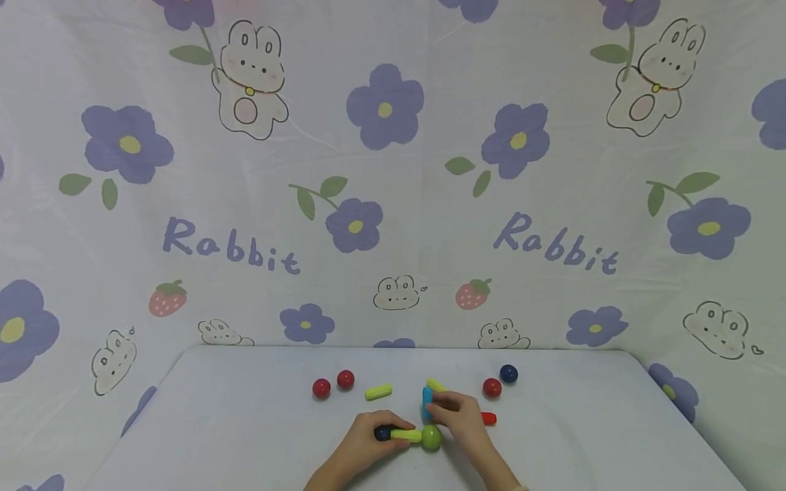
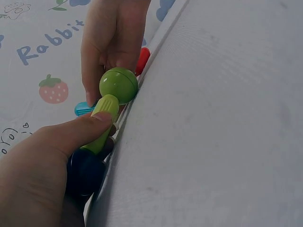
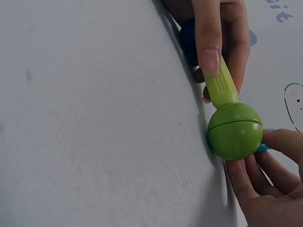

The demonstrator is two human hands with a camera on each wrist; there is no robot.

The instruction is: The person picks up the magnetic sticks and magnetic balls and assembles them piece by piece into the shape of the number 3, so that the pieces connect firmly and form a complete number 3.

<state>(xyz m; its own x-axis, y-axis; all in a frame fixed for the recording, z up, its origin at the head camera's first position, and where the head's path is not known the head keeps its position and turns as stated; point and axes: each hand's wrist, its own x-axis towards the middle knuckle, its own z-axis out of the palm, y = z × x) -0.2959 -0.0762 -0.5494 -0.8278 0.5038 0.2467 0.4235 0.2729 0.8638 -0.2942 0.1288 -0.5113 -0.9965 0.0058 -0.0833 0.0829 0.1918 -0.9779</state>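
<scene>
From where I stand, the green ball [image 1: 431,438] rests on the table [image 1: 233,423], joined to a yellow-green stick [image 1: 405,435] running toward nine o'clock, which the left hand [image 1: 367,436] pinches. At twelve o'clock, the right hand's [image 1: 460,412] curled fingers pinch a blue stick [image 1: 427,402]. Joining looks like the step; the next move probably calls for careful alignment. Red balls [image 1: 321,389] lie toward ten.
</scene>
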